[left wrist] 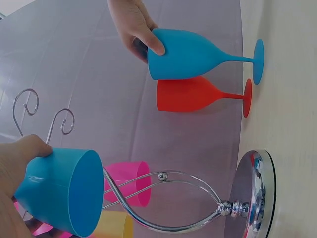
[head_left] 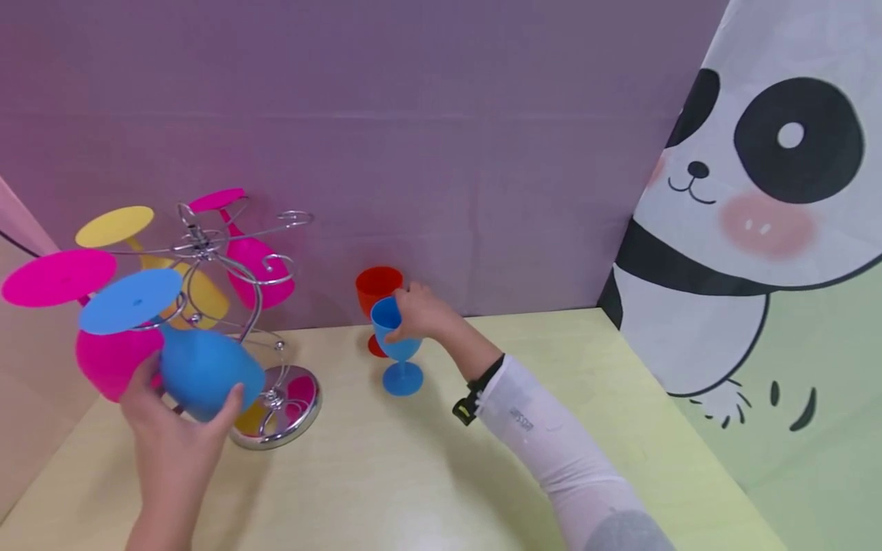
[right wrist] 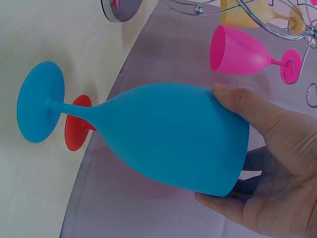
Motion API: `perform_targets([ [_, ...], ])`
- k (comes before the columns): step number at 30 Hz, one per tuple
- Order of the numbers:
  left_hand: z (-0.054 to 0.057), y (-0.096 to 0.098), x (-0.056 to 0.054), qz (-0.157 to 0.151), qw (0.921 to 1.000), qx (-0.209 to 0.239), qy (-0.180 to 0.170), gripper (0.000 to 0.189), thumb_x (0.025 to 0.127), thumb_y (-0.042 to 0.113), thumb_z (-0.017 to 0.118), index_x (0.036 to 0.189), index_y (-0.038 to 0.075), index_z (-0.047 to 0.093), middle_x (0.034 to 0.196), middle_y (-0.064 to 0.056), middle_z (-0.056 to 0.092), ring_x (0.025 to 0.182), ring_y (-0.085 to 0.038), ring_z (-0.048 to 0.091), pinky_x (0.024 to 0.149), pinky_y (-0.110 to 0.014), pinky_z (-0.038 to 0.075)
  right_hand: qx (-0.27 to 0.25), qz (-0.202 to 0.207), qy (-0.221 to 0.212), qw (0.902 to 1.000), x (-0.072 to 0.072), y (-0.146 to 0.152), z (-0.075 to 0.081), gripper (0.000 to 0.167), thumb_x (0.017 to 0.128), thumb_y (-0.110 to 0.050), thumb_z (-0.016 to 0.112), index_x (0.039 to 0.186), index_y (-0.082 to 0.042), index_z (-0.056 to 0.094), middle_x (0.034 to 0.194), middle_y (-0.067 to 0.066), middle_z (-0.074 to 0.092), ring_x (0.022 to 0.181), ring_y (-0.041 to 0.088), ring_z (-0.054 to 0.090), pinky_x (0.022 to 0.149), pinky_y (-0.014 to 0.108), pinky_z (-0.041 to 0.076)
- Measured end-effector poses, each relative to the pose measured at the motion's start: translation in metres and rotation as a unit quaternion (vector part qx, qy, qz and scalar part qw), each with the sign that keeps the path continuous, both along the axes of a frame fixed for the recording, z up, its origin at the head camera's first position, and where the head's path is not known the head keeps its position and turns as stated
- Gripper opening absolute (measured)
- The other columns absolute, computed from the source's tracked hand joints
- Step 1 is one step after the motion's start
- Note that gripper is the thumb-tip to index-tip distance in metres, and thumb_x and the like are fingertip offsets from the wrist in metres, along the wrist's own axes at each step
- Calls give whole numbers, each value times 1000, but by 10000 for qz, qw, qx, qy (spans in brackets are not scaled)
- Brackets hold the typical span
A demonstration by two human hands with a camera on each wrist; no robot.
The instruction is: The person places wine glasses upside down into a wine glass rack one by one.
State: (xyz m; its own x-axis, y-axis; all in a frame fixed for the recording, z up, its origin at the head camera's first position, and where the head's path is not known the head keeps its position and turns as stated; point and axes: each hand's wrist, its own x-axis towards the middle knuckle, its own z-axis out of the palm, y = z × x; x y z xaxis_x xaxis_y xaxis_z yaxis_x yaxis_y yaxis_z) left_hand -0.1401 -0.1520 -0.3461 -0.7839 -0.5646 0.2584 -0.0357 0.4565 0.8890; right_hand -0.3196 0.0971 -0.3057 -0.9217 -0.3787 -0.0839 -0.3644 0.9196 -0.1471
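A blue goblet (head_left: 207,371) hangs upside down at the front of a chrome stemware rack (head_left: 267,441), its foot up in one of the wire loops. My left hand (head_left: 172,432) grips its bowl from below, thumb and fingers on opposite sides. Farther right, a second blue goblet (right wrist: 168,139) is upright at the table. The right hand (head_left: 427,312) holds that one by the rim, thumb on one side and fingers on the other. Right behind it stands a red goblet (head_left: 375,283), partly hidden by the blue one.
Two pink goblets (head_left: 260,268) and a yellow goblet (head_left: 207,295) also hang upside down in the rack. Curled wire arms (head_left: 296,218) stick out to its right. A grey-purple cloth (head_left: 537,191) backs the pale table (head_left: 358,490). On the right is a panda-print sheet (head_left: 696,329).
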Motion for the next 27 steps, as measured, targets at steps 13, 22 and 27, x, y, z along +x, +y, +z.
perform_targets([
  [13,2,5,5,-186,9962,-842,138,101,79,14,79,153,16,11,153,-18,21,138,-44,29,93,-71,39,-55,-68,-60,9999,0,0,1,82,75,-44,80,139,-8,43,127,9,50,118,22,46,83,35,56],
  [22,2,5,9,-271,9973,-686,-8,95,83,18,75,153,14,11,153,-17,19,139,-43,27,96,-69,39,-16,-67,-70,10000,0,0,0,83,75,-44,80,139,-7,43,127,9,50,118,22,46,83,34,56],
  [27,9,4,15,26,9976,-599,358,86,85,20,74,151,13,21,150,-15,26,135,-35,32,110,-58,35,-45,-72,-59,9999,0,0,0,83,76,-44,80,140,-8,43,127,9,50,118,22,46,83,34,56],
])
